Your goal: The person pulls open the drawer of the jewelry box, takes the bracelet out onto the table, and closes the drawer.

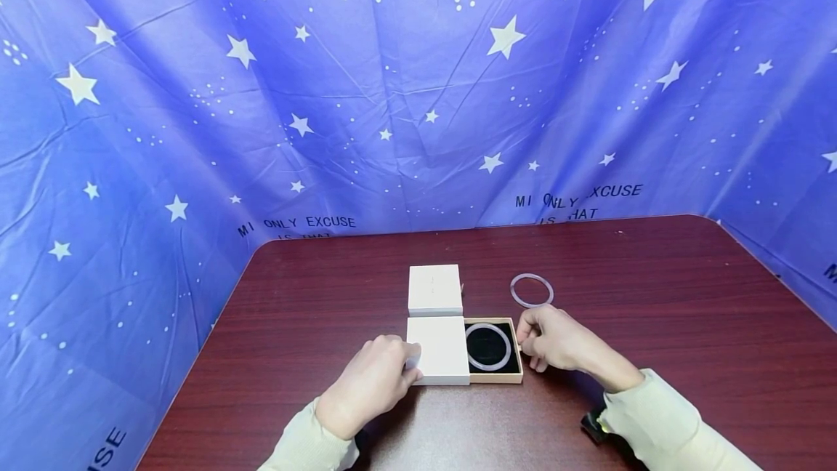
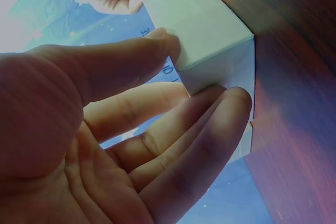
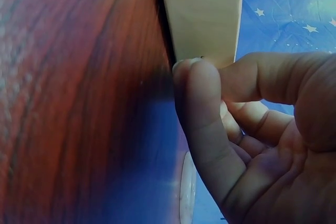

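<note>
A white drawer box lies on the table, its cardboard inner tray partly out to the right. Inside the tray, a pale lavender bangle rests on black padding, its left edge by the white sleeve. My left hand grips the sleeve's left end, thumb on one side and fingers on the end face. At the tray's right end, my right hand pinches the small pull tab, mostly hidden by the fingertips. A second bangle lies on the table just beyond my right hand.
Another white box stands directly behind the drawer box, a small tab at its right side. The dark red wooden table meets a blue star-printed curtain at the back and sides. A black object is near my right sleeve.
</note>
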`<state>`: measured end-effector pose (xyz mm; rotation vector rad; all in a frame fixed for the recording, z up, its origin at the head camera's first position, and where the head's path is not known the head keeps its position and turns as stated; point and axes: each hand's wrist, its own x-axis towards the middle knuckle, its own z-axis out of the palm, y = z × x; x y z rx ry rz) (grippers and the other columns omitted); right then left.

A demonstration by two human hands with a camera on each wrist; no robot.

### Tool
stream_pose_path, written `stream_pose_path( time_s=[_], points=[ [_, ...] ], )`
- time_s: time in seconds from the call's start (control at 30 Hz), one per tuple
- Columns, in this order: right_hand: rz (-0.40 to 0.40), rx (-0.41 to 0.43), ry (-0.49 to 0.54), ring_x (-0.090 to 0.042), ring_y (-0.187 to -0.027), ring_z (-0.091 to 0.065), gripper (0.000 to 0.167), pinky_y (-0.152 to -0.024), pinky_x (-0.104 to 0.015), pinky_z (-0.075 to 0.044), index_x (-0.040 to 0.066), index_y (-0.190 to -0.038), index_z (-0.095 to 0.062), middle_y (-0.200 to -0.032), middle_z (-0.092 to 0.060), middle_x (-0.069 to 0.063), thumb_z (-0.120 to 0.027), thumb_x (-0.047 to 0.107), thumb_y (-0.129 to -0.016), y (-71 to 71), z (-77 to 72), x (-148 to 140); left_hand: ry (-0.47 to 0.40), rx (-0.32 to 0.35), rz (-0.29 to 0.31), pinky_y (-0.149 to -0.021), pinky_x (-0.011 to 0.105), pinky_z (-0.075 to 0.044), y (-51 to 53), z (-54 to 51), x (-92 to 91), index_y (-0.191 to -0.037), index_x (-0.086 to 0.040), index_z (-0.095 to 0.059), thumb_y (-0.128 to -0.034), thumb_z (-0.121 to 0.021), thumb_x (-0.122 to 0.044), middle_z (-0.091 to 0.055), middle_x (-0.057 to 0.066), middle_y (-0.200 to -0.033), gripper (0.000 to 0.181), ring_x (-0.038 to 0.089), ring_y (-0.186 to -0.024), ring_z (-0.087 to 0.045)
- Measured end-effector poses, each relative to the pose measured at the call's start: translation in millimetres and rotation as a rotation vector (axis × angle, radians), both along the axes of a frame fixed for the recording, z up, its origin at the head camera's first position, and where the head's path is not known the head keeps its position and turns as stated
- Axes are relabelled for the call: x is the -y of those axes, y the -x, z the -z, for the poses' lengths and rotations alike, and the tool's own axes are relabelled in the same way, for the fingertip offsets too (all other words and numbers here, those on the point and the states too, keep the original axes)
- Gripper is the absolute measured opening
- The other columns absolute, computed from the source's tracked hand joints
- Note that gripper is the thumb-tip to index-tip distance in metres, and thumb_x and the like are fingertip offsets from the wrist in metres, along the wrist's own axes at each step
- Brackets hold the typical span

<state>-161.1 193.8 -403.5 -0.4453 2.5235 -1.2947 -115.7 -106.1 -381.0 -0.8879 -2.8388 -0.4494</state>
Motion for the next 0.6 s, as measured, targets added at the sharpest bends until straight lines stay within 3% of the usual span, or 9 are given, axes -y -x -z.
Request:
stream_pose_path(
  time_s=[0.6],
  points=[
    [-0.003, -0.001, 0.003, -0.020, -0.047, -0.060, 0.013, -0.045, -0.034, -0.052, 0.001, -0.074, -0.055, -0.057, -0.058, -0.007, -0.052, -0.011, -0.074, 0.8, -0.4, -2.2, 0.003, 0.008, -0.003, -0.048, 0.026, -0.038, 0.9, 1.0, 0.1, -0.062, -0.020, -0.043, -0.0763, -0.078, -0.016, -0.042, -0.006, -0.059, 0.037, 0.014, -0.056, -0.054]
  ],
)
